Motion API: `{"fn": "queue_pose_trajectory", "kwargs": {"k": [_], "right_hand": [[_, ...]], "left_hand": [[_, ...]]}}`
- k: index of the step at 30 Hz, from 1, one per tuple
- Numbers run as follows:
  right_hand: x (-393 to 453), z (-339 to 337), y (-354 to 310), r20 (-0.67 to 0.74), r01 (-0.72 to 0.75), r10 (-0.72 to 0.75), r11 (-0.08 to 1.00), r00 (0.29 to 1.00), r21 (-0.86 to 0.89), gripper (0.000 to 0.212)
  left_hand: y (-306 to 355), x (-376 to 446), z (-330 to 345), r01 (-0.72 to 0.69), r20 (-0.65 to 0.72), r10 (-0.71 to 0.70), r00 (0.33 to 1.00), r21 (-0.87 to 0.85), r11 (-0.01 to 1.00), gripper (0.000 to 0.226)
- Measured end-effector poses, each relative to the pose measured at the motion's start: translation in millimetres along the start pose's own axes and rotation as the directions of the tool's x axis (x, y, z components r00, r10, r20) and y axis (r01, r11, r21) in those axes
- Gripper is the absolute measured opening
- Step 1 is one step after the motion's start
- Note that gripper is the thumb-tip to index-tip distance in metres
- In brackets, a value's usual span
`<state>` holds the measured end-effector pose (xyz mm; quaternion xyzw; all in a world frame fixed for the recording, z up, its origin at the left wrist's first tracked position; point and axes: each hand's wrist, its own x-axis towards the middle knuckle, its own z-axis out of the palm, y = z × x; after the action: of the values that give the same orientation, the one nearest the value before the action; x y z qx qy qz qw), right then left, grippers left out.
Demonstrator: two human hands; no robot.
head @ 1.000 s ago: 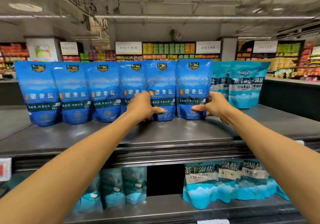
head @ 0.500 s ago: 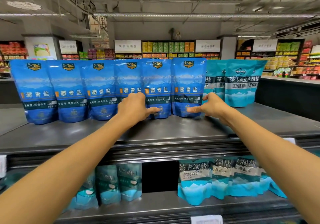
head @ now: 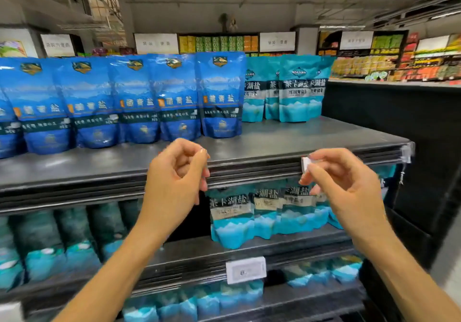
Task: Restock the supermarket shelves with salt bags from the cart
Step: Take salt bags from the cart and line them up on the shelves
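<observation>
— Hands?
— Left hand (head: 178, 179) at frame centre, fingers loosely curled, holding nothing. Right hand (head: 341, 184) at centre right, relaxed, likewise bare; white tag (head: 304, 164) on the shelf edge just beside its fingertips, contact unclear.
— Salt bags?
— Dark blue salt bags (head: 129, 99) upright in a row along the top shelf (head: 287, 137), upper left. Teal salt bags (head: 294, 89) standing right of them. More teal bags (head: 264, 212) on the shelf below.
</observation>
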<state>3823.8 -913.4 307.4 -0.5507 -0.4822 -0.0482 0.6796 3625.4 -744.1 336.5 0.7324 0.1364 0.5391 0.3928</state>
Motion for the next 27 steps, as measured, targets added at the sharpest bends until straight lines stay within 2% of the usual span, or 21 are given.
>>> {"fn": "queue_pose_trajectory", "kwargs": {"k": [4,7,10,13,16,20,24,27], "right_hand": [[-73,-44,21,-0.105,-0.111,0.111,0.994,0.988,0.005,0.009],[-126,-77,35,-0.221,-0.216,0.197,0.974,0.955,-0.068,0.007],[-176,-109,45,-0.387,-0.368,0.302,0.924,0.871,-0.108,0.008],[-222,-132,50,-0.572,-0.501,0.351,0.856,0.741,-0.124,0.013],[-271,-146,51,-0.734,-0.582,0.333,0.806,0.592,-0.103,0.01],[-338,-160,42,-0.877,-0.706,0.329,0.708,0.349,-0.016,0.015],[-401,-175,27,-0.965,-0.77,0.249,0.631,0.087,0.094,0.019],[-451,-190,22,-0.976,-0.798,0.206,0.575,-0.071,0.179,0.021]], "left_hand": [[-18,-67,60,0.089,0.159,-0.062,0.985,-0.166,0.982,0.014],[-41,-106,105,0.234,0.345,-0.145,0.927,-0.231,0.944,0.016],[-67,-137,150,0.382,0.515,-0.222,0.828,-0.229,0.895,0.019],[-88,-168,195,0.491,0.657,-0.258,0.708,-0.197,0.848,0.019],[-102,-205,234,0.576,0.789,-0.259,0.557,-0.142,0.805,0.028],[-104,-257,274,0.616,0.934,-0.206,0.292,-0.019,0.788,0.018],[-91,-318,309,0.605,0.983,-0.181,0.02,0.132,0.785,0.019],[-81,-367,334,0.557,0.976,-0.143,-0.166,0.212,0.803,0.027]]}}
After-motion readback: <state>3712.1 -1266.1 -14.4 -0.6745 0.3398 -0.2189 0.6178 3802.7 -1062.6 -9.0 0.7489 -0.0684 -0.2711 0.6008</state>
